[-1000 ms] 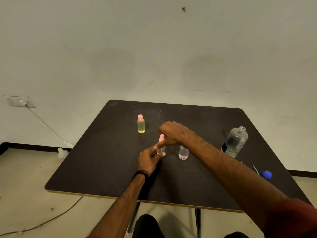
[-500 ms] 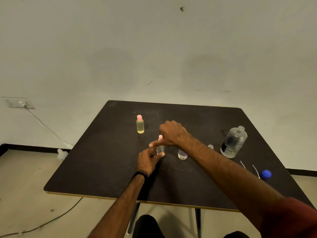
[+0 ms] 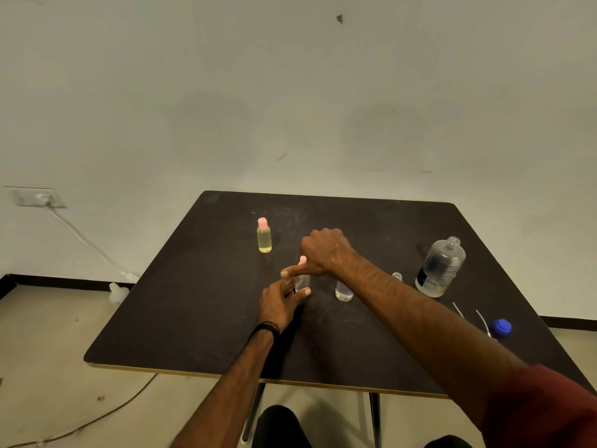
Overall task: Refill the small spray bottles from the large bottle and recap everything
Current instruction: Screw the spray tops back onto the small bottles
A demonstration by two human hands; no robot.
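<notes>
Right hand [image 3: 326,252] thumb now stretched further out, fingers curled at pink cap [image 3: 302,260], left hand [image 3: 281,300] gripping clear cylindrical bottle [image 3: 303,280]

Nothing readable here tbh. The large bottle [image 3: 441,268] on the desk [image 3: 193,318] has a dark label, but its print is too small to read.

Dim, soft light; wide-angle edge distortion

Dark table [image 3: 200,324] — small bottles [image 3: 264,239], large bottle [image 3: 441,270], blue cap [image 3: 501,327], perhaps tubes [image 3: 458,310]
</notes>
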